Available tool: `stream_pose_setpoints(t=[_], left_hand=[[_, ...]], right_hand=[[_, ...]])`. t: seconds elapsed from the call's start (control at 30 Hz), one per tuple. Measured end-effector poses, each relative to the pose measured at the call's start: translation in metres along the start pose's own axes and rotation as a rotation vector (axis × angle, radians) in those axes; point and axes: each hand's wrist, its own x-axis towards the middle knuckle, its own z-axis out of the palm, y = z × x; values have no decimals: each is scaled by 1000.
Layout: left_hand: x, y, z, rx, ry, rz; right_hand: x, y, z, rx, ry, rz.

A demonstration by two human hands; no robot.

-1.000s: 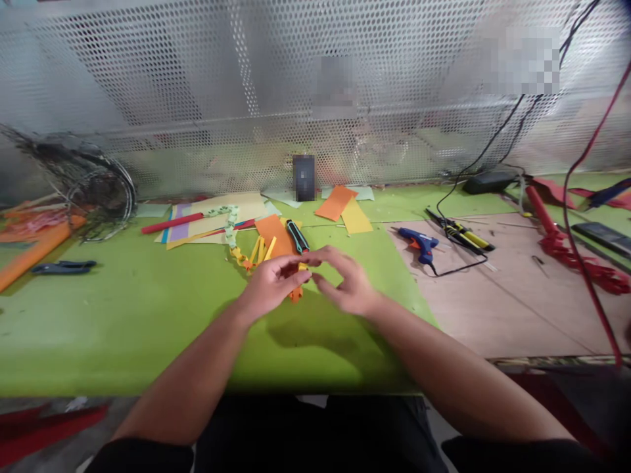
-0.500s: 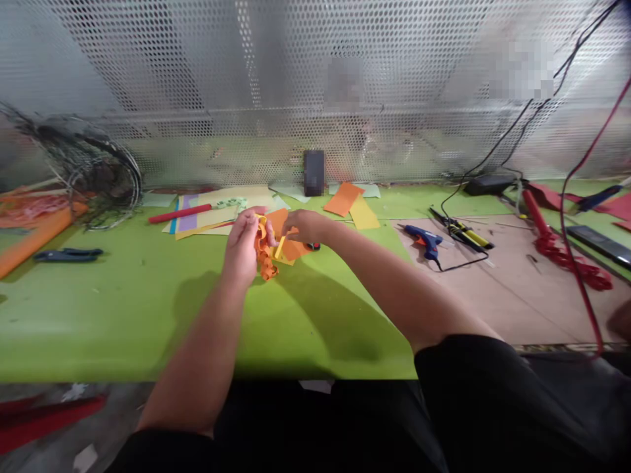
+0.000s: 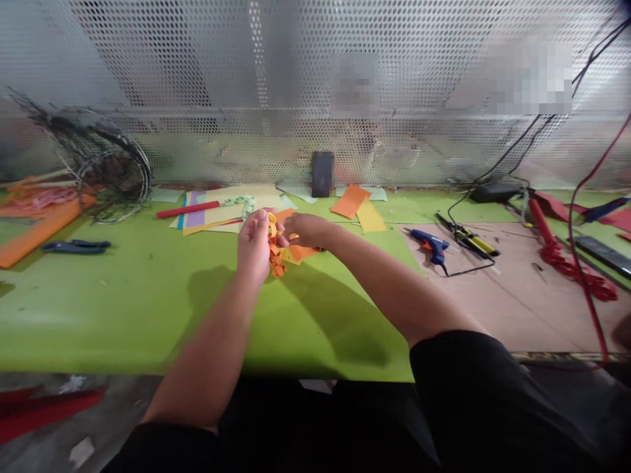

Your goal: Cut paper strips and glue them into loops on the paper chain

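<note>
Gripping looped orange-yellow paper chain | left hand, right hand both pinching

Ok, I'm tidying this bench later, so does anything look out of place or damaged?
Nothing looks spilled or broken. The paper chain hangs bunched between the left hand and right hand; paper sheets lie fanned untidily behind them.

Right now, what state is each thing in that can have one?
left hand: closed, pinching the paper chain
right hand: closed on the chain's upper end
paper chain: lifted, lower end hanging toward the table
glue gun: lying on its side, cord attached
phone: upright against the mesh wall, screen dark
orange sheet: lying flat
</note>
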Motion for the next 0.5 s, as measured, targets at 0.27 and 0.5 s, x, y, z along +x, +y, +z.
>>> stream_pose_setpoints(t=[0.27, 0.5], left_hand=[[-18, -2, 9, 143, -128, 57], [-30, -6, 10, 126, -333, 72]], right_hand=[[-109, -14, 3, 829, 741, 283], [-144, -43, 29, 1503, 749, 252]])
